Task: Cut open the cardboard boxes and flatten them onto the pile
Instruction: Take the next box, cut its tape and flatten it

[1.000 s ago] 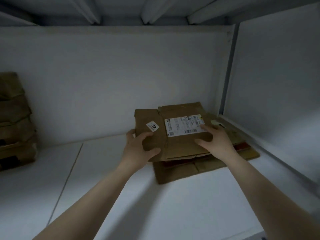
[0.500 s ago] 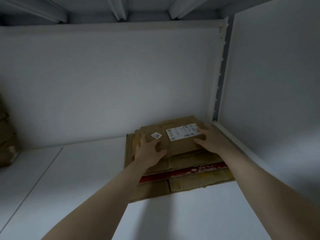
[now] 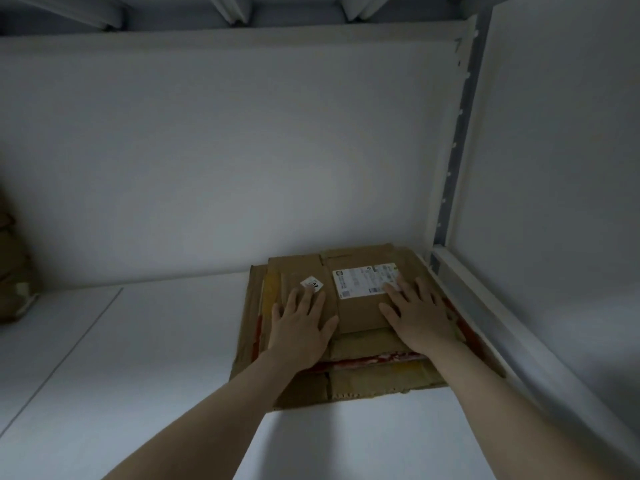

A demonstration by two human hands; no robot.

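Observation:
A flattened brown cardboard box [image 3: 356,313] with a white shipping label [image 3: 363,279] and a small white sticker [image 3: 312,284] lies on top of a pile of flattened cardboard [image 3: 374,379] in the shelf's far right corner. My left hand [image 3: 299,327] presses flat on the box's left half, fingers straight, fingertips at the sticker. Spread over the right half, my right hand [image 3: 417,315] presses down with fingertips on the label. A red strip shows between the pile's lower sheets.
The white shelf surface [image 3: 149,375] stretches left and toward me. A white back wall [image 3: 221,168] and a right side panel [image 3: 554,202] with a metal upright [image 3: 457,143] close the corner. Stacked brown boxes [image 3: 10,271] stand at the far left edge.
I lowered the labelled box from a two-handed grip onto the pile and pushed it back. Both hands went from gripping its edges to pressing flat on top.

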